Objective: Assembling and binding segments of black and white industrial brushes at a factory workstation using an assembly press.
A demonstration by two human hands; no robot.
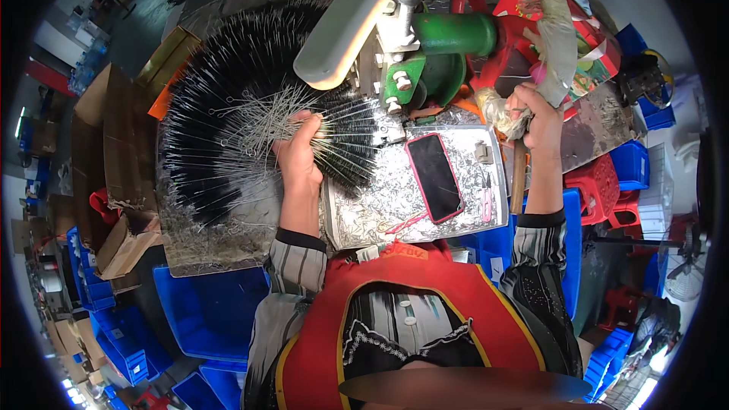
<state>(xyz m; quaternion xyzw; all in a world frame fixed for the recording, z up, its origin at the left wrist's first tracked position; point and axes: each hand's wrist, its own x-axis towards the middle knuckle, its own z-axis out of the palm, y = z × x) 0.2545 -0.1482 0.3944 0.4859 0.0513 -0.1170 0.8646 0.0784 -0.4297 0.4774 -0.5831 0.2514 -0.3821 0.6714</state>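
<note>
My left hand (300, 150) is closed round a bunch of thin black-bristled wire brushes (345, 140), near their bare wire ends. Under and behind it, a large fanned pile of the same brushes (197, 129) covers the left of the bench, with loose looped wire ends on top. My right hand (538, 115) is closed at a cloth-wrapped handle (501, 112) beside the red and green machine (456, 34). A wooden stick (518, 178) hangs just below that hand. Its fingers partly hide the grip.
A pink-cased phone (434, 177) lies on a metal tray (364, 235) between my hands. Over the brushes reaches a white lamp (345, 26). Cardboard boxes (114, 137) stand at left, blue bins (205, 311) below the bench, and red stools (592, 186) at right.
</note>
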